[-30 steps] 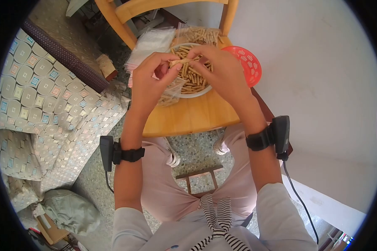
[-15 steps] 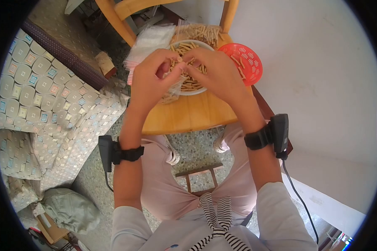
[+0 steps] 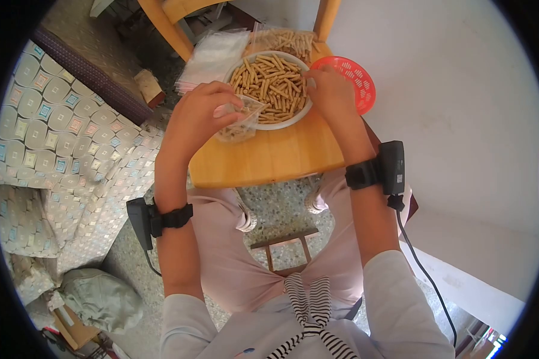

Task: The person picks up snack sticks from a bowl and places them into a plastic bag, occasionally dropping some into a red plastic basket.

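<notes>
A white bowl [image 3: 285, 124] full of short tan sticks [image 3: 275, 84] stands on the wooden chair seat [image 3: 269, 158]. At its lower left, my left hand [image 3: 203, 116] has its fingers curled round a clear plastic bag [image 3: 242, 125] with some pieces inside. The bag overlaps the bowl's rim. My right hand [image 3: 332, 90] is between the bowl's right edge and a red basket [image 3: 360, 84], partly covering the basket. Its fingertips are pinched together near the rim, and what they hold, if anything, is too small to make out.
Flat clear bags [image 3: 212, 57] lie at the seat's back left. A filled clear bag [image 3: 281, 42] lies behind the bowl. The chair's back posts rise behind them. Patterned cloth [image 3: 72, 143] hangs at the left, and a white wall [image 3: 461, 119] stands at the right.
My hands have moved apart from above the bowl. My left hand moved left and down with the bag; my right hand moved right, to the basket's side. The sticks are more exposed.
</notes>
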Available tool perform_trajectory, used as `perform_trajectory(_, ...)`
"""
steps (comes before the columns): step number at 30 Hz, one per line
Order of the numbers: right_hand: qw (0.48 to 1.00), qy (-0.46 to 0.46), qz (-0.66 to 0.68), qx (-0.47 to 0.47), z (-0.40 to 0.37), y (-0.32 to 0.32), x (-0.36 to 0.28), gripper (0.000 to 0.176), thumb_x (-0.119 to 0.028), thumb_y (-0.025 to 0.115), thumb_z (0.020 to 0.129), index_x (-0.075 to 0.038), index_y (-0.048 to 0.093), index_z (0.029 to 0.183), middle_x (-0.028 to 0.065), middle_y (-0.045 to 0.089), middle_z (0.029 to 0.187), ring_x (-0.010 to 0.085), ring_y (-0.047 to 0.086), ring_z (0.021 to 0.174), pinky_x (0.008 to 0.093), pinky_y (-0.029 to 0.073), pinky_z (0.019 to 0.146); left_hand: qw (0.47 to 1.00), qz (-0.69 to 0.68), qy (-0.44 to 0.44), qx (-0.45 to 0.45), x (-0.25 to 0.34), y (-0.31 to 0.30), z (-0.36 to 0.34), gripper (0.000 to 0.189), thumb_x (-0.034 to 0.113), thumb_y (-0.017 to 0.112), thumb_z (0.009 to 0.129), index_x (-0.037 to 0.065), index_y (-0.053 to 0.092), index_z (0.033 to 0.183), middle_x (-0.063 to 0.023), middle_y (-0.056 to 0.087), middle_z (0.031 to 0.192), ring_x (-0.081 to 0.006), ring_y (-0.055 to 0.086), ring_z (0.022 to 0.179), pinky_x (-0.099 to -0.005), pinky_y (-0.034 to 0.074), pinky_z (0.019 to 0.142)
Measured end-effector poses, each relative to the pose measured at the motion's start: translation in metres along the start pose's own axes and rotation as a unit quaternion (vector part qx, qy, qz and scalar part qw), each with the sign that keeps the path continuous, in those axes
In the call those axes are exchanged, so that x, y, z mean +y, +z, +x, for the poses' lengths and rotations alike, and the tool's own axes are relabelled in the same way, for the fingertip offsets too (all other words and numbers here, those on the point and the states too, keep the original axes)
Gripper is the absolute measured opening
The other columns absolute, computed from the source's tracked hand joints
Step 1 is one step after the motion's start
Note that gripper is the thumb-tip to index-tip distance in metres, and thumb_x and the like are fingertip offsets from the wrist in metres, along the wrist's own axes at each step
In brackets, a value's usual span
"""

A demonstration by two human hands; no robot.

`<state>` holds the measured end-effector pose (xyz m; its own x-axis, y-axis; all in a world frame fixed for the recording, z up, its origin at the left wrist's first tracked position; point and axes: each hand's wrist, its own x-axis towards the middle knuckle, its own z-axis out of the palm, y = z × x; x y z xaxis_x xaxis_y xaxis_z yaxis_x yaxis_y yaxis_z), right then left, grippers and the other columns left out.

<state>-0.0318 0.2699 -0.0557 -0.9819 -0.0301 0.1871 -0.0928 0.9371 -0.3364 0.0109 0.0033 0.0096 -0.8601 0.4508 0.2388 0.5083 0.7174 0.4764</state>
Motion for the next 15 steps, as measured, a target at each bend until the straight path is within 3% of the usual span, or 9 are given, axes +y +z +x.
perform_trajectory(4,1.000,0.006,-0.024,-0.013,-0.002,0.005,-0.003,0.035,-0.022,0.072,0.082,-0.023,0.072,0.117,0.0116,0.063,0.111,0.0344,0.062,0.109,0.0507,0.052,0.088,1.000,0.015,-0.007,-0.005,0.000,-0.001,0.000,0.017,0.017,0.072,0.084,0.005,0.073,0.096,-0.0094,0.069,0.100,-0.0294,0.065,0.093,-0.0367,0.051,0.082)
perform_trajectory(5,0.999,0.019,-0.033,-0.017,-0.006,0.007,-0.006,0.036,-0.021,0.069,0.084,-0.023,0.070,0.119,0.0121,0.063,0.113,0.0342,0.060,0.112,0.0537,0.047,0.092,1.000,0.013,0.000,0.003,0.000,-0.001,0.000,0.018,0.017,0.071,0.085,0.004,0.073,0.097,-0.0099,0.069,0.096,-0.0300,0.066,0.090,-0.0371,0.051,0.080)
perform_trajectory(6,0.998,0.032,-0.042,-0.021,-0.008,0.009,-0.008,0.036,-0.021,0.066,0.086,-0.023,0.069,0.122,0.0127,0.062,0.115,0.0341,0.059,0.114,0.0567,0.042,0.095,1.000,0.012,0.000,0.004,0.001,-0.001,0.000,0.018,0.017,0.071,0.085,0.004,0.073,0.097,-0.0099,0.069,0.096,-0.0300,0.066,0.090,-0.0371,0.051,0.080)
perform_trajectory(10,0.996,0.033,-0.082,-0.002,-0.008,0.020,-0.012,0.038,-0.019,0.064,0.085,-0.021,0.068,0.123,0.0134,0.062,0.115,0.0354,0.059,0.115,0.0577,0.041,0.096,1.000,0.014,-0.005,-0.001,0.002,0.002,0.000,0.018,0.019,0.069,0.088,0.004,0.072,0.097,-0.0097,0.069,0.095,-0.0304,0.066,0.089,-0.0372,0.051,0.078)
perform_trajectory(13,0.997,0.024,-0.070,-0.001,-0.003,0.017,-0.010,0.034,-0.015,0.063,0.084,-0.019,0.070,0.117,0.0125,0.062,0.113,0.0331,0.061,0.111,0.0595,0.040,0.097,1.000,0.016,-0.006,-0.003,0.001,0.001,-0.001,0.018,0.020,0.069,0.088,0.004,0.072,0.097,-0.0096,0.069,0.095,-0.0304,0.066,0.088,-0.0371,0.051,0.078)
perform_trajectory(15,0.999,0.023,-0.028,-0.006,-0.003,0.010,-0.009,0.029,-0.013,0.062,0.084,-0.018,0.072,0.111,0.0151,0.067,0.109,0.0323,0.065,0.106,0.0565,0.044,0.094,1.000,0.015,-0.008,-0.004,0.001,0.002,0.000,0.019,0.020,0.069,0.088,0.004,0.071,0.097,-0.0095,0.069,0.095,-0.0303,0.066,0.088,-0.0371,0.051,0.078)
